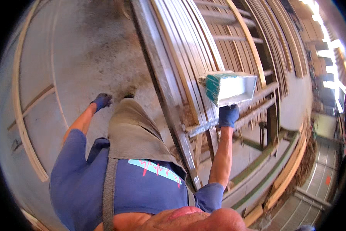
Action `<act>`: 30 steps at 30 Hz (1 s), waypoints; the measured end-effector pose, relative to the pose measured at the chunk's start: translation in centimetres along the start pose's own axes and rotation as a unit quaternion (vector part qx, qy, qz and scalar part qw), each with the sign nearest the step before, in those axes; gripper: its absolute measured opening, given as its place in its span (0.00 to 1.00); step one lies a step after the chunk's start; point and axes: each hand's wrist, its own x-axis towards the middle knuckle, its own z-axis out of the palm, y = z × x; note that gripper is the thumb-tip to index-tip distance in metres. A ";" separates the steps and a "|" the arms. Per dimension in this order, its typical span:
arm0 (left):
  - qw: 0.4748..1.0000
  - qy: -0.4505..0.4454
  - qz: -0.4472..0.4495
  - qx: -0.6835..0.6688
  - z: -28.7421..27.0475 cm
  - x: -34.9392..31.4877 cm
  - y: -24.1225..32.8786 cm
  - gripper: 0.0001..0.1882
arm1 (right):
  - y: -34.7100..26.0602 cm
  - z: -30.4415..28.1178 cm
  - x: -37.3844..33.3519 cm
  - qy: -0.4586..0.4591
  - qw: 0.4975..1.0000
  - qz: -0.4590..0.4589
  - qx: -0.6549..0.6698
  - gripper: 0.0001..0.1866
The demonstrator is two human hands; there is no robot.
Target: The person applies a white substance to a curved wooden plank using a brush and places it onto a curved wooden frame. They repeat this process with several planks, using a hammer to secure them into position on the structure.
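Note:
My right hand [229,116], in a dark blue glove, is closed on the near edge of a rectangular container [235,89]. Its inside is white and smeared, and its worn outer side is teal. The container is held tilted above long wooden strips [188,50] lying side by side on a rack. Away to the left hangs my left hand [102,101], also gloved, with its fingers loosely apart and nothing seen in them. It is over the grey floor [92,61], near my apron [132,131].
A dark metal rail [157,73] edges the rack on my side. More long boards [275,34] lie beyond it at the right. Wooden frame pieces [23,115] stand at the far left. Green-edged beams [257,169] and timber [290,173] are at the lower right.

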 end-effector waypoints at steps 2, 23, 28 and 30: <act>0.996 0.031 0.008 -0.080 1.4 -0.5 5.2 0.16 | 0.7 0.0 0.1 -0.015 1.000 0.001 0.025 0.16; 0.982 -0.021 -0.170 -0.074 -8.1 -3.9 -4.4 0.12 | 1.1 -1.7 -5.9 -0.166 0.973 0.028 0.159 0.14; 0.992 0.025 -0.078 -0.095 -17.2 2.9 -3.5 0.09 | -15.8 1.8 6.8 -0.208 0.916 0.118 0.322 0.15; 0.960 0.089 -0.091 -0.250 -20.4 3.8 -4.6 0.08 | -19.1 3.8 11.0 -0.128 0.955 -0.235 0.131 0.18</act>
